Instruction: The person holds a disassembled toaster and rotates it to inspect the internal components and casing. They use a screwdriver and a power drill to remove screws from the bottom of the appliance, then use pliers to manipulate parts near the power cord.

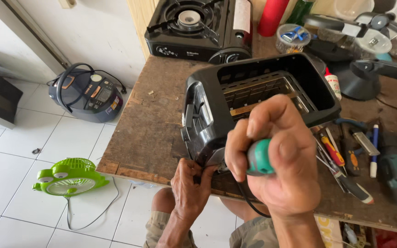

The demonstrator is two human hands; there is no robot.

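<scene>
While tipped open-side up at the near edge of the table (148,133), looks light for its bulk: toaster (258,101), a hollow black plastic shell with thin sheet-metal slots and grilles bare inside. Probably stiff along the thick rim, flimsy and sharp-edged at the inner metal; glossy curved end likely slippery. Best held by the outer corners or the rim, not by the inner plates or the slide lever on the end.

Closed tight in a fist, right hand (276,151), around the green rubbery handle of a screwdriver (258,158); shaft hidden behind the fingers, seemingly aimed at the shell's lower corner. Pinched shut on that same corner, left hand (190,186), fingers curled under the edge, just beside a black cord (249,202) hanging off the table.

Under the shell, rough worn board, chipped along its front. To the right, a loose clutter of tools (341,160); behind, a black camping stove (194,27). Down on white floor tiles, a grey cooker (88,94) and a small green fan (70,177), well apart.
</scene>
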